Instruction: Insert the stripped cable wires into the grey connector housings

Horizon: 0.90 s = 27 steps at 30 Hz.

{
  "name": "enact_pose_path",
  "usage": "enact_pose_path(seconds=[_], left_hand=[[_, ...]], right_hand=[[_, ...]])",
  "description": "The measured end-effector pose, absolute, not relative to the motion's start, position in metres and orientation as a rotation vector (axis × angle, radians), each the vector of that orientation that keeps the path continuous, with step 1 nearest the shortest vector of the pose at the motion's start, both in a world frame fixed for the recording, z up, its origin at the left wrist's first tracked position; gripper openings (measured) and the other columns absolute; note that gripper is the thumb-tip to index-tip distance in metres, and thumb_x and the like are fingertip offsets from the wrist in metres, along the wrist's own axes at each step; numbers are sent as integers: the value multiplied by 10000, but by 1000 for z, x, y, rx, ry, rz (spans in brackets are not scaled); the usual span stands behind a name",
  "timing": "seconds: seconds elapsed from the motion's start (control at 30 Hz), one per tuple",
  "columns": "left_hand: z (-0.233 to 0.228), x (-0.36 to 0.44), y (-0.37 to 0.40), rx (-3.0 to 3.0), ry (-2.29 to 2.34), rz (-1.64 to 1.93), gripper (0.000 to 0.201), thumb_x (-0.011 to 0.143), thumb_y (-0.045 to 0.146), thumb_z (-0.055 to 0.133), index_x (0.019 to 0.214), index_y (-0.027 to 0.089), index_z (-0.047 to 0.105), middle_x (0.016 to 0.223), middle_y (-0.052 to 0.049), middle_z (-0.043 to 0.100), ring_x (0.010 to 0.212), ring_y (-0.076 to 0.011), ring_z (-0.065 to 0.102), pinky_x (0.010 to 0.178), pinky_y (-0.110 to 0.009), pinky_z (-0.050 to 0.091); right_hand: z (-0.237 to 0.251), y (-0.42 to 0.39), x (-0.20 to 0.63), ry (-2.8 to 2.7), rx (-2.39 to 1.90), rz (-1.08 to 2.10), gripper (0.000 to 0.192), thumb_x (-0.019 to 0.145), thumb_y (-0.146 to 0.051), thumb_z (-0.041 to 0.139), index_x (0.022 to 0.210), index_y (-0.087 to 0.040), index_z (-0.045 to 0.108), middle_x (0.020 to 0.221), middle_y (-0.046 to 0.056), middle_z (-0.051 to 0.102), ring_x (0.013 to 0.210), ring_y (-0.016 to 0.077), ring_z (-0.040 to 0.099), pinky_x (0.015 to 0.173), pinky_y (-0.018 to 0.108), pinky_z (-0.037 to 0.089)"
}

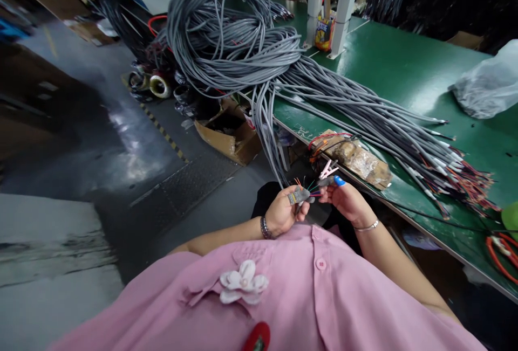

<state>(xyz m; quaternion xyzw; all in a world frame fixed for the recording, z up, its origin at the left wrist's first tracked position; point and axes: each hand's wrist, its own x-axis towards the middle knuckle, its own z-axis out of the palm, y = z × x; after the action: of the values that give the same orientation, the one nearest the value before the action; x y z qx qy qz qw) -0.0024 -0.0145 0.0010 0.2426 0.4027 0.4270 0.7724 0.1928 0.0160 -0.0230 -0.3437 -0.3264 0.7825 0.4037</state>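
A green table (404, 65) bears grey cables (352, 95) and a plastic bag (491, 84).

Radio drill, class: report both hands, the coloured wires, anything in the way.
Left hand pinching coloured wires. Right hand at them, grip unclear. Pink clip close beyond; no obstruction evident.

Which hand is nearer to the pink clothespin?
The right hand. The pink clothespin is just beyond it; the left hand is farther away, lower and to the left in view.

Matt cables (243, 68), glossy tabletop (404, 65)
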Motion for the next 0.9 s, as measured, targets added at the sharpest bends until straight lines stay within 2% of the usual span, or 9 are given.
enact_pose_path(seconds=[0.13,0.37,0.47,0.57,0.7,0.9], left_hand=[[12,7,-11,491,831,915,228,713,320,675,793,180,514,553,7,595,380,-91,459,335,-183,294],[11,20,-9,456,799,903,220,714,323,670,789,177,524,595,4,607,383,-76,455,345,-187,280],[6,19,-8,440,802,912,225,712,333,676,788,174,535,612,3,606,399,-74,466,348,-184,275],[4,18,-7,446,803,912,231,713,339,682,782,174,535,595,7,598,395,-74,461,345,-182,269],[2,16,-6,456,822,911,238,708,339,682,783,174,526,596,5,606,395,-73,464,346,-175,271],[-1,17,-4,469,873,903,239,704,333,675,788,170,521,614,2,613,391,-70,462,337,-178,264]], right_hand=[[-32,29,191,-764,-903,1819,460,826,-618,543,905,-183,671,842,51,662,652,125,575,652,272,486],[-26,34,167,-903,-1076,1372,537,822,-694,463,755,-195,648,680,31,612,592,143,512,583,275,438],[-24,35,161,-827,-1051,1443,559,789,-736,462,772,-206,637,727,38,639,599,149,534,581,283,451],[-25,39,159,-707,-949,1557,505,752,-704,565,847,-215,649,799,33,661,634,147,565,591,276,473],[-31,43,159,-625,-859,1564,461,732,-648,645,869,-208,668,785,24,656,664,139,574,605,259,483],[-35,45,160,-665,-883,1539,457,750,-665,612,820,-215,656,777,29,656,680,148,579,618,275,477]])
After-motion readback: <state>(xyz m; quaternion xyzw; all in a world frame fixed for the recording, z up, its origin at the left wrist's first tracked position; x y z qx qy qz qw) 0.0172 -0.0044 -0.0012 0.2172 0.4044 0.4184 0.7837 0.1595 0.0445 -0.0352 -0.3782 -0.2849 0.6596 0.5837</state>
